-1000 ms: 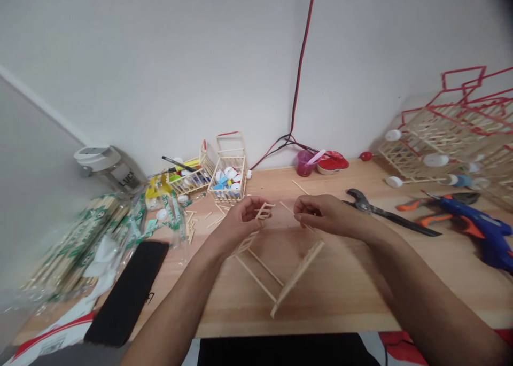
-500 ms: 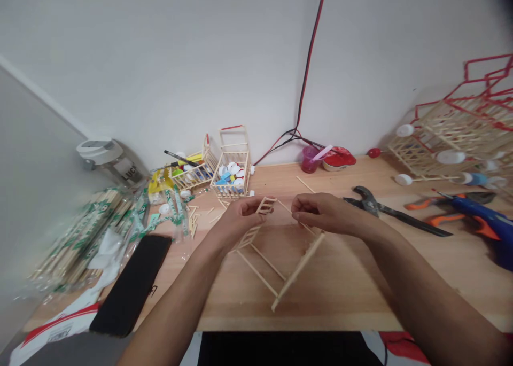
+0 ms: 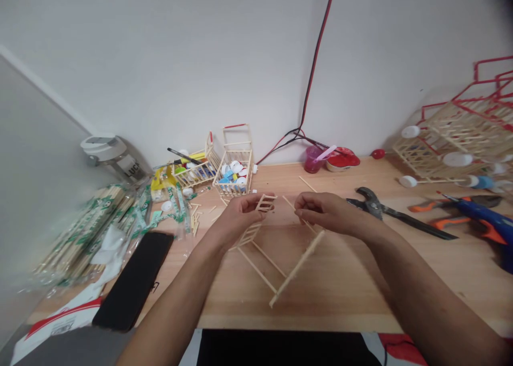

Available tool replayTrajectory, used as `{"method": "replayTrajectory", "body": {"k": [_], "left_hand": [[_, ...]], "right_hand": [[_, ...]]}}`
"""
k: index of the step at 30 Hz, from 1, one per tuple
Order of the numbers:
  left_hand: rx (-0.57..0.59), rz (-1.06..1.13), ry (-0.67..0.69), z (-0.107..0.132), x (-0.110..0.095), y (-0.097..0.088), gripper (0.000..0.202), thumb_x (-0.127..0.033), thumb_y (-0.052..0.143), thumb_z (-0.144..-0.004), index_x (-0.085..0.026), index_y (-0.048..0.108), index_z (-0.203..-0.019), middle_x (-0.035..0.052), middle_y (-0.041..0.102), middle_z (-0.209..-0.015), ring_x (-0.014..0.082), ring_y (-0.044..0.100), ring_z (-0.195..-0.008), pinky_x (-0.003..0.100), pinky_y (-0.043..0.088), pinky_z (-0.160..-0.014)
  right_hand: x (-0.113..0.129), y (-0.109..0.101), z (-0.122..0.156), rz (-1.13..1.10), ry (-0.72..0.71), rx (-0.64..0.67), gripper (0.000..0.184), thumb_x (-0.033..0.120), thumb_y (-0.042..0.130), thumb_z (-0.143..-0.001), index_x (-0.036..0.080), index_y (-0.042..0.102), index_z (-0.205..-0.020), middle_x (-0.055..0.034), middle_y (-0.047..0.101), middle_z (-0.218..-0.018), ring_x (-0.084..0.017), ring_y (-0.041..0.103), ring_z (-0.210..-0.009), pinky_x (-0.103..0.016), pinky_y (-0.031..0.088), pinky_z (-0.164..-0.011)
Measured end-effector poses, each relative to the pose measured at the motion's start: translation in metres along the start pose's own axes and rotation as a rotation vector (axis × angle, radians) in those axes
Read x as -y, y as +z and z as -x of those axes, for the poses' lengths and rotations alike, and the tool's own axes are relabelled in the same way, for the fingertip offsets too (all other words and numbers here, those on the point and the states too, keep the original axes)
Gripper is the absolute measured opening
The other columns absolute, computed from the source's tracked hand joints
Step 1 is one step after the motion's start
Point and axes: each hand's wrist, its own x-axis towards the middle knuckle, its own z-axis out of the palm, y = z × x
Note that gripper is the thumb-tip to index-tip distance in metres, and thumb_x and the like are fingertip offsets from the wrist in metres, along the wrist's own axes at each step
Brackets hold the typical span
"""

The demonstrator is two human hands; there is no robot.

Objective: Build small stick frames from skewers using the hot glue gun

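Observation:
My left hand (image 3: 245, 210) is closed on a wooden stick frame (image 3: 262, 267), pinching it near its upper, ladder-like side with short rungs. From that side two thin sticks slant down to a longer bar, which lies diagonally toward my right wrist. My right hand (image 3: 316, 210) pinches a thin wooden stick (image 3: 288, 202) between thumb and fingers. The stick's upper end sticks out to the left, just apart from the ladder side's tip. Part of the left fingers is hidden behind the frame.
Behind stand small stick baskets (image 3: 236, 187) with bottle caps. Bagged sticks (image 3: 84, 227), a black phone (image 3: 134, 280) and a lidded jar (image 3: 118, 160) are left. Pliers (image 3: 372, 203), a blue glue gun (image 3: 481, 213), a purple cup (image 3: 312, 160) and red-handled carts (image 3: 449, 136) are right.
The thin stick's upper end has shifted slightly right, away from the ladder side's tip, with my right hand. My left hand stays nearly still on the frame. The view has turned slightly.

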Motion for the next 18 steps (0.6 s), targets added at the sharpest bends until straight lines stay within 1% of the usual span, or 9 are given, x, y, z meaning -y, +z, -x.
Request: {"method": "replayTrajectory", "body": {"k": [3, 5, 8, 10, 13, 16, 18], "left_hand": [[0.000, 0.030, 0.025, -0.001, 0.003, -0.004, 0.056, -0.009, 0.066, -0.064, -0.015, 0.060, -0.120, 0.0098, 0.065, -0.116, 0.0199, 0.060, -0.106, 0.031, 0.041, -0.093], [0.005, 0.034, 0.037, -0.002, 0.005, -0.005, 0.060, -0.009, 0.065, -0.066, -0.016, 0.055, -0.125, 0.0108, 0.063, -0.120, 0.0194, 0.059, -0.107, 0.031, 0.042, -0.093], [-0.003, 0.002, 0.021, -0.006, 0.008, -0.004, 0.064, -0.012, 0.065, -0.069, -0.015, 0.048, -0.131, 0.0123, 0.061, -0.120, 0.0188, 0.060, -0.103, 0.032, 0.042, -0.092], [0.005, -0.067, 0.003, -0.011, 0.009, -0.002, 0.063, -0.014, 0.064, -0.071, -0.014, 0.047, -0.131, 0.0130, 0.060, -0.121, 0.0188, 0.060, -0.101, 0.032, 0.043, -0.090], [0.042, -0.278, 0.005, -0.020, 0.004, 0.003, 0.046, -0.016, 0.061, -0.073, -0.012, 0.056, -0.119, 0.0110, 0.061, -0.116, 0.0190, 0.059, -0.099, 0.030, 0.044, -0.084], [0.127, -0.589, 0.024, -0.027, -0.006, 0.008, 0.027, -0.016, 0.055, -0.076, -0.011, 0.064, -0.100, 0.0058, 0.065, -0.099, 0.0166, 0.058, -0.088, 0.026, 0.042, -0.075], [0.179, -0.774, 0.047, -0.032, -0.011, 0.011, 0.022, -0.015, 0.051, -0.077, -0.011, 0.066, -0.092, 0.0031, 0.065, -0.086, 0.0148, 0.056, -0.077, 0.024, 0.040, -0.067]], "right_hand": [[-0.007, 0.003, 0.000, -0.046, 0.013, -0.071, 0.019, 0.037, 0.050, -0.084, 0.019, 0.054, -0.083, -0.0001, 0.063, -0.073, -0.012, 0.053, -0.062, -0.023, 0.038, -0.056], [-0.012, 0.004, 0.000, -0.075, 0.020, -0.147, 0.019, 0.039, 0.051, -0.083, 0.020, 0.054, -0.083, -0.0005, 0.064, -0.073, -0.012, 0.054, -0.062, -0.023, 0.039, -0.057], [-0.019, 0.003, 0.001, -0.062, 0.033, -0.320, 0.018, 0.038, 0.052, -0.082, 0.020, 0.055, -0.081, -0.0004, 0.064, -0.071, -0.012, 0.054, -0.061, -0.024, 0.038, -0.057], [-0.022, -0.001, 0.002, -0.056, 0.032, -0.429, 0.017, 0.037, 0.053, -0.082, 0.020, 0.055, -0.080, -0.0001, 0.063, -0.070, -0.012, 0.054, -0.061, -0.024, 0.038, -0.057], [-0.024, -0.010, 0.006, -0.073, 0.038, -0.550, 0.019, 0.039, 0.054, -0.082, 0.020, 0.055, -0.080, 0.0007, 0.060, -0.066, -0.012, 0.054, -0.059, -0.024, 0.038, -0.057], [-0.023, -0.018, 0.010, -0.086, 0.056, -0.624, 0.023, 0.042, 0.055, -0.081, 0.020, 0.055, -0.078, 0.0012, 0.058, -0.063, -0.011, 0.050, -0.055, -0.024, 0.035, -0.054], [-0.021, -0.020, 0.014, -0.103, 0.053, -0.640, 0.024, 0.043, 0.056, -0.081, 0.019, 0.055, -0.078, 0.0013, 0.058, -0.063, -0.010, 0.049, -0.054, -0.024, 0.034, -0.053]]}}
